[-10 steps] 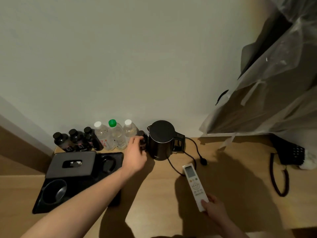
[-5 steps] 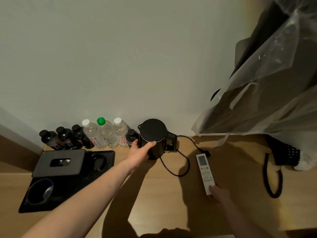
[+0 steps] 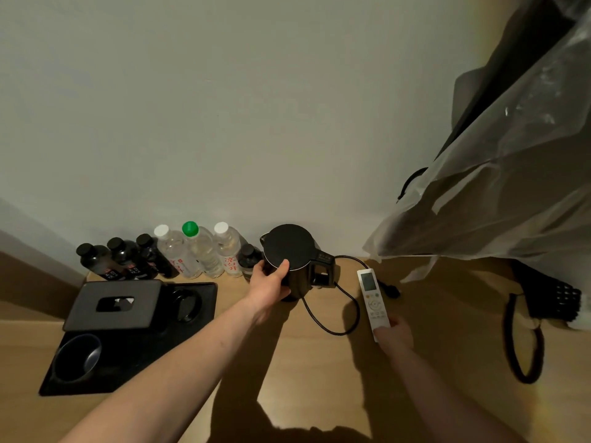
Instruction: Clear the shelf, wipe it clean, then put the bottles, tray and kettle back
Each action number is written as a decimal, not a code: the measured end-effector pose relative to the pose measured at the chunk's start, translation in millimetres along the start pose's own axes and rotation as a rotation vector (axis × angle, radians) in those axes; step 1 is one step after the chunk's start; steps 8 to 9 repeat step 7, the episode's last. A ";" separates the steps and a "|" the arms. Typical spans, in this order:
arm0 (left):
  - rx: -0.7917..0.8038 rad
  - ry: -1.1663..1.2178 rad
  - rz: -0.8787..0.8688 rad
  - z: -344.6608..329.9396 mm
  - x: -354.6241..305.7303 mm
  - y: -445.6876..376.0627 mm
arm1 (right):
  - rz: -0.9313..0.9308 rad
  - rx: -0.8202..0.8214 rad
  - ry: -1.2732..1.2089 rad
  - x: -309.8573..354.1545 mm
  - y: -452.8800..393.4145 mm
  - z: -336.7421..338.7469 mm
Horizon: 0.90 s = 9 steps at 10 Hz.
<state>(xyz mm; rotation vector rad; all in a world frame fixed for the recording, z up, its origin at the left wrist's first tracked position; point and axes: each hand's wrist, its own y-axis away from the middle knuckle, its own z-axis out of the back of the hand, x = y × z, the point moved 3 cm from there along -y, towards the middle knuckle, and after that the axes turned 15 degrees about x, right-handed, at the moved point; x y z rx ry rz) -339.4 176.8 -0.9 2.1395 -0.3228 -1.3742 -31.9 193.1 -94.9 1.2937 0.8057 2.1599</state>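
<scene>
**Kettle is the last piece going back on a near-finished shelf**

Kettle (image 3: 292, 260) stands upright at the back of the shelf (image 3: 319, 372), close to the wall, with your left hand (image 3: 268, 287) curled round its near side, thumb on the lid edge. Just left of the kettle, a small dark bottle (image 3: 248, 259) touches or nearly touches it; beyond that run three clear bottles (image 3: 200, 251) and three more dark bottles (image 3: 123, 259) in a row along the wall. The black tray (image 3: 128, 340), carrying a tissue box (image 3: 115, 303) and a cup (image 3: 78, 354), lies left of the kettle and nearer you. Right of the kettle, your right hand (image 3: 393, 334) pinches the near end of a white remote (image 3: 372, 298) lying on the wood, beside the kettle's loose cord (image 3: 335, 314). By the look of it, clearing and wiping are done; only settling the kettle and remote appears left.
</scene>
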 end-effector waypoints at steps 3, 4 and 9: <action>-0.013 0.094 0.001 -3.0 5.2 -9.0 | 0.117 0.082 0.008 7.4 4.7 -2.6; 0.008 0.073 0.014 -0.6 9.1 -5.6 | 0.118 0.081 0.036 3.9 13.3 -6.2; 0.036 -0.391 -0.053 36.4 3.8 79.5 | 0.370 0.215 0.369 12.4 93.9 -43.2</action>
